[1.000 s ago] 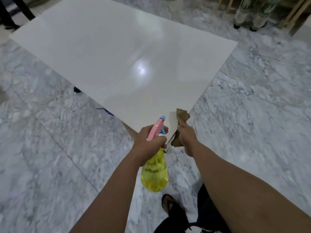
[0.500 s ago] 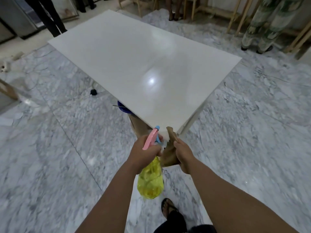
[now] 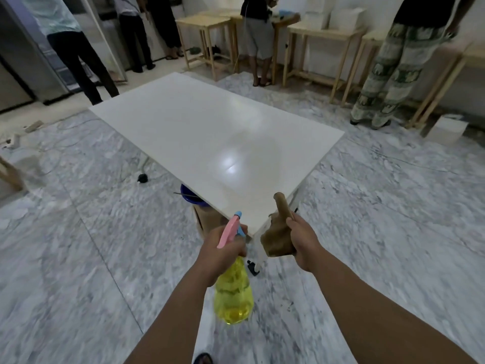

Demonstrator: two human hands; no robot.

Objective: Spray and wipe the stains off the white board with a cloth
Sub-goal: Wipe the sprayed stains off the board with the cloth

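Left hand point(image 3: 223, 248): wrapped round neck of spray bottle point(image 3: 233, 292), held just short of the near corner of white board; fingers curled at the trigger area
Right hand point(image 3: 301, 240): clenched on brown cloth point(image 3: 277, 237), bunched, one end sticking up above the fist
Spray bottle: yellow see-through body hanging below left hand, pink trigger head with blue nozzle tip pointing up and toward board
Cloth: in the air beside board's near corner, can't tell if it touches the edge
White board point(image 3: 217, 143): big glossy white panel lying flat, raised off the floor, near corner between the two hands; bright light glare on near half; stains not discernible at this resolution
Under board: blue bowl-like thing point(image 3: 190, 197) and brown box or stand point(image 3: 207, 222) peeking out at near left edge
Floor point(image 3: 78, 245): grey-white marble tiles, cables and small black object point(image 3: 142, 178) on left
Background: several people standing at far side, pale wooden tables point(image 3: 315, 43) along the wall, one person in green patterned trousers point(image 3: 388, 74) at right
Bottom edge: wearer's sandalled foot point(image 3: 203, 359) partly in view
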